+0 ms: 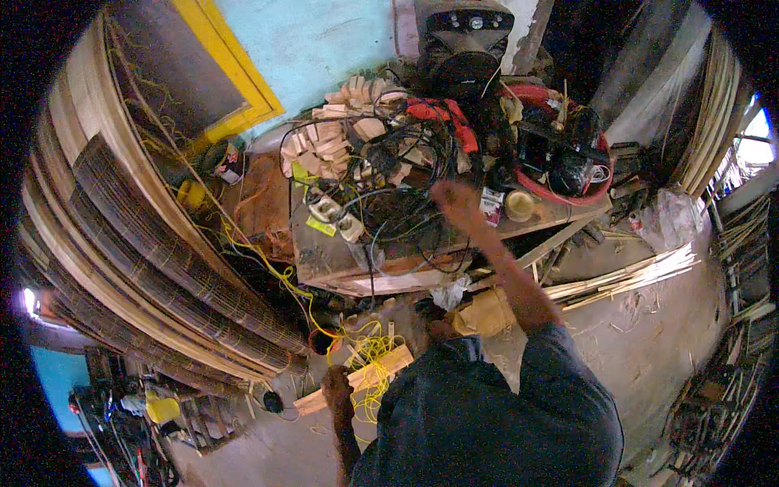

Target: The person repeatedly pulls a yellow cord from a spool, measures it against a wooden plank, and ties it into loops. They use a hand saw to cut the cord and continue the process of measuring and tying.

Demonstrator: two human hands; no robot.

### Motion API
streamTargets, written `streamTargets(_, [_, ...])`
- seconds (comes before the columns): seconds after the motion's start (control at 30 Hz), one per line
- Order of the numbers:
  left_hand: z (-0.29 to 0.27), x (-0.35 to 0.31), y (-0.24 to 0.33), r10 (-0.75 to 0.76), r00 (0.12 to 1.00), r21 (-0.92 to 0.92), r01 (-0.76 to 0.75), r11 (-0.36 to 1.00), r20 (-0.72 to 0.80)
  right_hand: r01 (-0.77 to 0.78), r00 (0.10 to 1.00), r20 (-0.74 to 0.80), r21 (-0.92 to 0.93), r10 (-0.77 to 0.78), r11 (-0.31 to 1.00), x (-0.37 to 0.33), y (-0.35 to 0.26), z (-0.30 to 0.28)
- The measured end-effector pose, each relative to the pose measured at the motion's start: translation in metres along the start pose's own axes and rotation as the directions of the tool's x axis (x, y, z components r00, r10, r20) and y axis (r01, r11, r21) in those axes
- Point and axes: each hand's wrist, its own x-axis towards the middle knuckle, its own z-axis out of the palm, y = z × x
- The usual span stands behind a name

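My right arm stretches out over the wooden table (398,284). At its end my right hand (456,204) is by a tangle of black cables (402,215); the fingers are too blurred to show a grip. Left of the cables lies a white socket strip (334,214). Low down, my left hand (337,388) looks closed in front of a pale wooden plank (389,369); whatever it holds, if anything, is hidden. Loose loops of yellow cord (373,357) lie over the plank, and a strand runs up beside the table.
Wood offcuts (324,146) are heaped at the table's back. A red basin (602,183) of odds and ends sits right, beside a round tan container (520,206). A black speaker (464,49) stands behind. Rolled slatted mats (162,235) lean left; thin sticks (625,276) lie right.
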Motion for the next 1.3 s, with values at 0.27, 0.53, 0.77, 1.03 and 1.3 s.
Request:
streamTargets(0.27, [0.029,0.026,-0.001,-0.738,0.619,-0.594,0.710,0.378,0.270,-0.272,0.931,-0.360,-0.801,-0.065,0.533,0.094,0.063,-0.168])
streamTargets(0.53, [0.029,0.084,0.006,-0.212,0.973,0.129,0.200,0.971,0.092,-0.291,0.956,-0.293,-0.944,0.010,0.158,0.091,0.098,-0.353])
streamTargets(0.77, [-0.010,0.185,0.089,-0.546,0.795,-0.620,0.574,0.535,0.264,-0.294,0.936,-0.236,-0.931,0.260,0.216,0.118,0.113,-0.404])
streamTargets(1.03, [0.003,0.190,0.089,-0.654,0.693,-0.636,0.659,0.402,0.304,-0.311,0.951,-0.297,-0.908,0.092,0.282,0.049,0.024,-0.377])
streamTargets(1.3, [-0.004,0.196,0.109,-0.241,0.956,-0.477,0.137,0.868,-0.165,-0.297,0.917,0.271,-0.017,0.291,0.955,-0.024,-0.130,0.001])
